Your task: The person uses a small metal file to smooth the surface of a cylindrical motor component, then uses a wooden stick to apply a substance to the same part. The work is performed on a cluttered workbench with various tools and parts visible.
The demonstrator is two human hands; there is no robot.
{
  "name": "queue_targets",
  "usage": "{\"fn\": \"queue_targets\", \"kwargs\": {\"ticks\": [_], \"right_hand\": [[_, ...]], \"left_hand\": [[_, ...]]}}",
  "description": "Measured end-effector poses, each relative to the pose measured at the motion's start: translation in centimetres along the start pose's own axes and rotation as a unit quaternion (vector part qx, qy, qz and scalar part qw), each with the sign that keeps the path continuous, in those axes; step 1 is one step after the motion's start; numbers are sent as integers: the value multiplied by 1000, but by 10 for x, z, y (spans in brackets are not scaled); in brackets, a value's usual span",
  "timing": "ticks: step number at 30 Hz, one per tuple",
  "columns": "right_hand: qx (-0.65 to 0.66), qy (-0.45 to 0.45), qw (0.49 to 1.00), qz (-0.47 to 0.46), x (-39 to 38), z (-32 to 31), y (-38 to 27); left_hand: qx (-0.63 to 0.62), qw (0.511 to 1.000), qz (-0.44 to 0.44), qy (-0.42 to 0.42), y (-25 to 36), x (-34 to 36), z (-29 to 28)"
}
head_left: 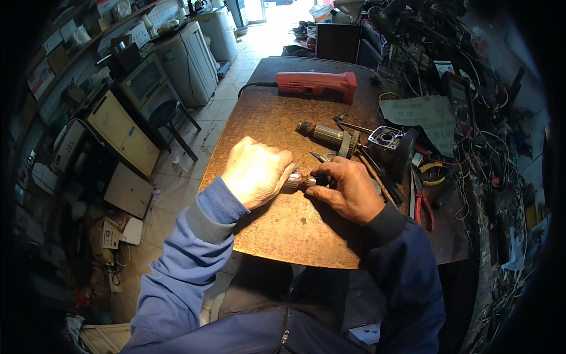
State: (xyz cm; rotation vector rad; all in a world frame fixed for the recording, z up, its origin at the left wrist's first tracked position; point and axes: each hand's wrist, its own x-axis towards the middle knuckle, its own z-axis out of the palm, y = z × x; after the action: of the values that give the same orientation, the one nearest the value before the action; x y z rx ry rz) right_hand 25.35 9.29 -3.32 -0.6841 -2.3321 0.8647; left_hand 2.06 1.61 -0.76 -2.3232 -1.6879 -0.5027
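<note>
And here's dark lettering [407,107], row after row across the grey-green sheet [421,120] (only partly legible), while marks [109,234] on the pale box [111,241], lower left, are too small to read.

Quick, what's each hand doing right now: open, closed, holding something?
Left hand: closed around the nearer motor armature.
Right hand: closed, pinching its right end.

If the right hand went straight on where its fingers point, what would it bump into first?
Pointing leftward, the right hand would first meet the cylindrical metal part at its fingertips, then probably the left hand; depth is unclear.
</note>
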Motion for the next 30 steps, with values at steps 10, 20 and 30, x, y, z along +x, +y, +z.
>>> {"fn": "queue_targets", "kwargs": {"ticks": [10, 20, 30], "right_hand": [[101, -16, 995, 21, 2, 0, 8], [-17, -10, 999, -25, 0, -4, -2], [-47, 284, 957, -15, 8, -29, 15]], "left_hand": [[-54, 998, 18, -3, -1, -2, -4], [-92, 994, 52, -42, -8, -4, -17], [-66, 996, 49, -30, -6, -7, -11]]}}
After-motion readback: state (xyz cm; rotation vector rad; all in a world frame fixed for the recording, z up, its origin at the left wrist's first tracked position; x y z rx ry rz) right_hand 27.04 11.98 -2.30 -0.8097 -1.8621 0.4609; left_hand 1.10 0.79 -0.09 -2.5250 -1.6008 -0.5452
